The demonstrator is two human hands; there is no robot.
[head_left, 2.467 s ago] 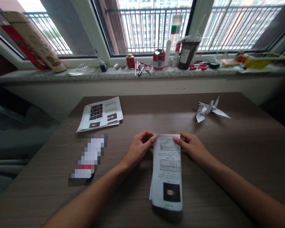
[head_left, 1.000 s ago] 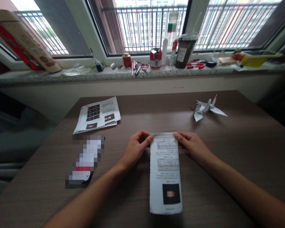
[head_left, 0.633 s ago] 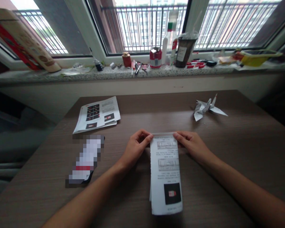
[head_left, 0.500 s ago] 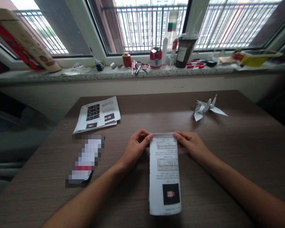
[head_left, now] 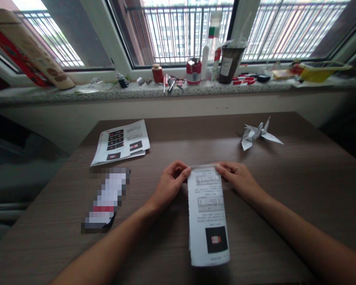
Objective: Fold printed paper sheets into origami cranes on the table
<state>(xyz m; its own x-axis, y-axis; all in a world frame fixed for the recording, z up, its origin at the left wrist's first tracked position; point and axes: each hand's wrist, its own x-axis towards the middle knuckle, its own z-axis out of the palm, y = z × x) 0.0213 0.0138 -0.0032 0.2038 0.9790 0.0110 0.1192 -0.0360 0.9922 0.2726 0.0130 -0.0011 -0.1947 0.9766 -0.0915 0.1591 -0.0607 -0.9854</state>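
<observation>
Toward the near edge of the counter (head_left: 178,136), left hand (head_left: 174,177) and right hand (head_left: 236,175) pinched the folded printout (head_left: 206,217) by its far corners, apparently for alignment.

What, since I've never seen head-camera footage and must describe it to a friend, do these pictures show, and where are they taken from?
There is no machine: you see a person's own bare hands. One camera, worn on the head, looks forward and down at them. The left hand and right hand each pinch a far corner of some folded printed paper. On the brown table, off to the left, lie printed sheets and a phone-shaped thing blurred into squares. Farther right sits a folded paper bird. Beyond the table, a windowsill holds a red can, a dark cup and other small items.
</observation>
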